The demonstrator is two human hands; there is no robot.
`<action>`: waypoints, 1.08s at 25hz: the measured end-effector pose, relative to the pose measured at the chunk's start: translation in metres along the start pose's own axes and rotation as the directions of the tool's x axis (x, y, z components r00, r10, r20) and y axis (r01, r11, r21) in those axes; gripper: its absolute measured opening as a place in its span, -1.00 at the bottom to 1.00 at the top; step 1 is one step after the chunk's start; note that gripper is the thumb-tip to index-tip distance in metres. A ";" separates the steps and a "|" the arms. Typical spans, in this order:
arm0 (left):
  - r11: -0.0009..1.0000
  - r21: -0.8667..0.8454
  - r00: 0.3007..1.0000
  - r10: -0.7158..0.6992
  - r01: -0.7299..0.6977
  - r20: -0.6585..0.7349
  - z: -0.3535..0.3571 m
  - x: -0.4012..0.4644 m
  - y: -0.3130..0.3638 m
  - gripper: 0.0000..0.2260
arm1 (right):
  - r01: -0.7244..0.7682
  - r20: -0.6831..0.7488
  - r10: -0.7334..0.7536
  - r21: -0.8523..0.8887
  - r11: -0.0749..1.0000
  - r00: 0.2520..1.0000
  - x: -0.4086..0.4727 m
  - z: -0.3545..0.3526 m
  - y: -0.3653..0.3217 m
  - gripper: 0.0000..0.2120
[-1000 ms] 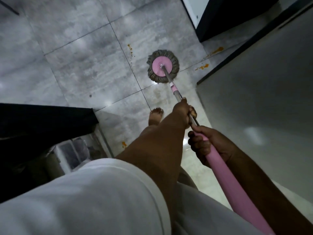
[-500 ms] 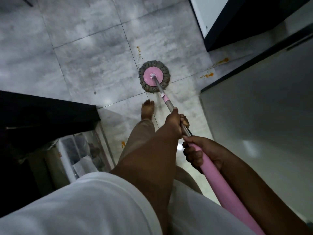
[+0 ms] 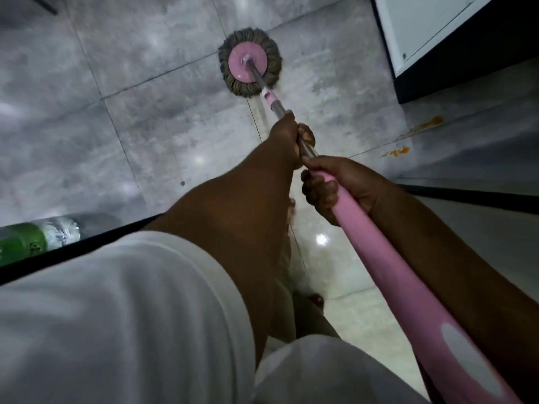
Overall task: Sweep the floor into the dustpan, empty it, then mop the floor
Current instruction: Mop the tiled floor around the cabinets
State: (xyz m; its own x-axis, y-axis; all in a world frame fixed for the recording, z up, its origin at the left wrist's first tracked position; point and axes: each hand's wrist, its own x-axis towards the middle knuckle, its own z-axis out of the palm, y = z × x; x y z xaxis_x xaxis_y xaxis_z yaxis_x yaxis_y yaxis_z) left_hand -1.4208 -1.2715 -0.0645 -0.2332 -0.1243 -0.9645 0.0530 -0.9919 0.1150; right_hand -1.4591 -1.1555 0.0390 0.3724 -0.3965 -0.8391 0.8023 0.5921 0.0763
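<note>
Head view: mop head (image 3: 249, 66) farther out now, both hands on handle (image 3: 376, 243).

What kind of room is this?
Probably a kitchen or a room like it in a home: grey floor tiles, orange food spills by a dark-based cabinet, and a mop wiping the floor.

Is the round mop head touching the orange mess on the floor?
Apart. The head view shows the mop head on grey tile, with bare floor between it and the orange spill off to the right.
</note>
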 end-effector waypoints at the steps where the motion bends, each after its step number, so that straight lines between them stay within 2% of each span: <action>1: 1.000 -0.002 1.000 0.003 -0.003 -0.003 0.003 0.004 0.009 -0.63 | -0.001 0.006 0.001 -0.010 1.000 1.000 0.005 0.002 -0.007 -0.73; 5: 1.000 0.018 1.000 0.002 -0.003 0.008 0.006 0.006 0.009 -0.64 | -0.002 0.017 0.002 0.013 1.000 1.000 0.006 -0.001 -0.008 -0.68; 9: 0.999 0.021 0.999 -0.034 0.034 0.033 0.004 -0.005 -0.030 -0.60 | -0.002 0.004 0.002 0.065 0.998 1.000 -0.018 -0.021 0.020 -0.70; 12: 0.995 0.074 0.996 -0.077 0.073 0.052 -0.002 -0.020 -0.090 -0.58 | 0.015 -0.013 -0.014 0.114 0.993 1.000 -0.051 -0.052 0.065 -0.68; 17: 0.974 0.163 0.983 -0.170 0.157 0.065 -0.014 -0.052 -0.209 -0.61 | 0.043 -0.025 -0.039 0.226 0.973 0.999 -0.110 -0.112 0.155 -0.80; 21: 0.954 0.216 0.974 -0.221 0.205 0.050 -0.022 -0.080 -0.284 -0.60 | 0.031 -0.052 -0.016 0.315 0.948 0.999 -0.149 -0.144 0.212 -0.78; 24: 0.953 0.225 0.976 -0.216 0.203 0.034 -0.021 -0.083 -0.293 -0.62 | 0.032 -0.070 -0.013 0.283 0.959 0.997 -0.154 -0.149 0.218 -0.74; 27: 0.962 0.228 0.985 -0.168 0.154 0.044 -0.006 -0.070 -0.265 -0.62 | 0.049 -0.082 -0.032 0.215 0.975 0.996 -0.141 -0.141 0.187 -0.72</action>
State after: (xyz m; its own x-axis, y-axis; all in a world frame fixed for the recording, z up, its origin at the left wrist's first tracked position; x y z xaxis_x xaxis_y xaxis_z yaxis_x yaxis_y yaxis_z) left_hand -1.4127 -0.9993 -0.0287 -0.2812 0.0429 -0.9587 -0.2058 -0.9785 0.0165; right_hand -1.4274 -0.8898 0.0959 0.3071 -0.3560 -0.8826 0.9010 0.4075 0.1491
